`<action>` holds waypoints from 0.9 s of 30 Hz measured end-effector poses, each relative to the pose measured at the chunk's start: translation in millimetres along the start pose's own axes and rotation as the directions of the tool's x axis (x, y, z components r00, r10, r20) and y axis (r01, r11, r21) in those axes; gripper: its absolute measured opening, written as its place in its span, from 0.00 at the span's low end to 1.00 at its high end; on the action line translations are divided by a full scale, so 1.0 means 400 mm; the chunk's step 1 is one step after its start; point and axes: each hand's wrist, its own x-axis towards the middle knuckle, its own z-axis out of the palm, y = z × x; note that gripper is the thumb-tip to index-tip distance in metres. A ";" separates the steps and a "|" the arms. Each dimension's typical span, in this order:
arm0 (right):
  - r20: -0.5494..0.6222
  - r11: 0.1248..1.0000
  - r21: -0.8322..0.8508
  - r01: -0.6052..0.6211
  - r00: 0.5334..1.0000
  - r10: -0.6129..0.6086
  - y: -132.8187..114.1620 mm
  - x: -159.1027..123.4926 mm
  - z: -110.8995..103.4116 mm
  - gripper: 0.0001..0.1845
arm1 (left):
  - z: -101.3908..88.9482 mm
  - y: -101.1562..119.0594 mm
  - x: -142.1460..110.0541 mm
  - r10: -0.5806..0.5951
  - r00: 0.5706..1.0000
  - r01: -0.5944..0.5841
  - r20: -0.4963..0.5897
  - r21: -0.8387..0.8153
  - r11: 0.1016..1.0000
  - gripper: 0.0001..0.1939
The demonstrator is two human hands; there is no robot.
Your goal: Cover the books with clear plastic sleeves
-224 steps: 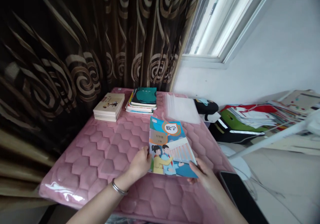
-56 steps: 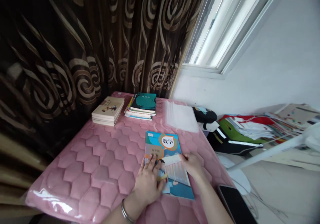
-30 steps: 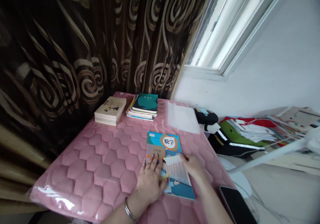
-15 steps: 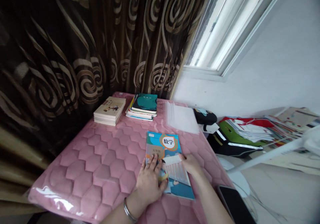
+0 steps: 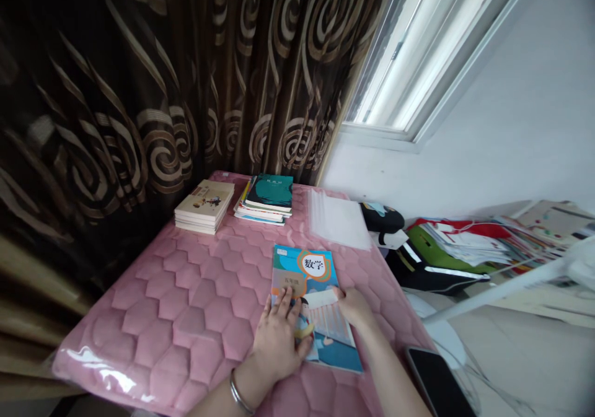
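A blue textbook with large Chinese characters in a white oval lies on the pink quilted table cover. My left hand rests flat on the left half of its cover, fingers spread; a silver bangle is on that wrist. At the book's right edge, my right hand has its thumb on the cover and its other fingers curled out of sight, pinching the edge.
Toward the curtain stand a stack of beige books and a mixed stack with a teal book on top. Clear plastic sleeves lie at the back right. A phone and a white lamp stand are on the right.
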 end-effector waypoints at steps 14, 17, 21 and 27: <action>-0.067 0.997 -0.061 0.046 0.997 -0.050 -0.018 -0.033 -0.025 0.22 | -0.076 -0.008 0.004 -0.113 0.993 0.112 -0.032 -0.039 0.993 0.26; -0.015 0.994 -0.098 0.054 0.998 -0.056 -0.037 -0.046 -0.056 0.25 | -0.163 -0.079 0.003 -0.304 0.931 0.333 -0.202 0.127 0.934 0.21; 0.054 0.987 -0.160 0.022 0.998 -0.013 -0.081 -0.066 -0.111 0.25 | -0.261 -0.208 -0.016 -0.543 0.767 0.640 -0.343 0.336 0.691 0.21; 0.149 0.994 -0.110 0.026 0.989 -0.010 -0.094 -0.062 -0.146 0.23 | -0.292 -0.307 -0.028 -0.703 0.678 0.733 -0.214 0.276 0.622 0.24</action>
